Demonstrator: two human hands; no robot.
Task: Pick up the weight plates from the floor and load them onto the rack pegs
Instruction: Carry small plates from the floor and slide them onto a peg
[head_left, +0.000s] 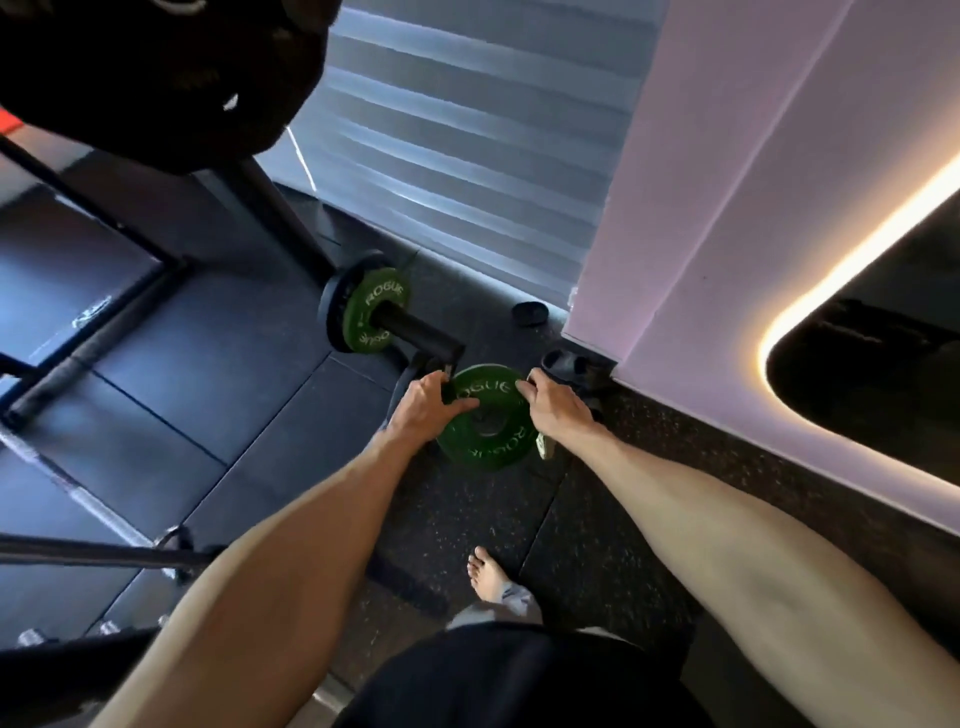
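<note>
Looking down, we see the dark rubber floor and the black rack upright. Its peg carries a mounted green plate against a black plate. Just beside the peg's end we hold a second green plate, our left hand and right hand each curled round its rim.

The left hand and right hand gripped opposite edges of a green plate (lettered ROGUE) near the tip of a black peg, which carried a second green plate.
</note>
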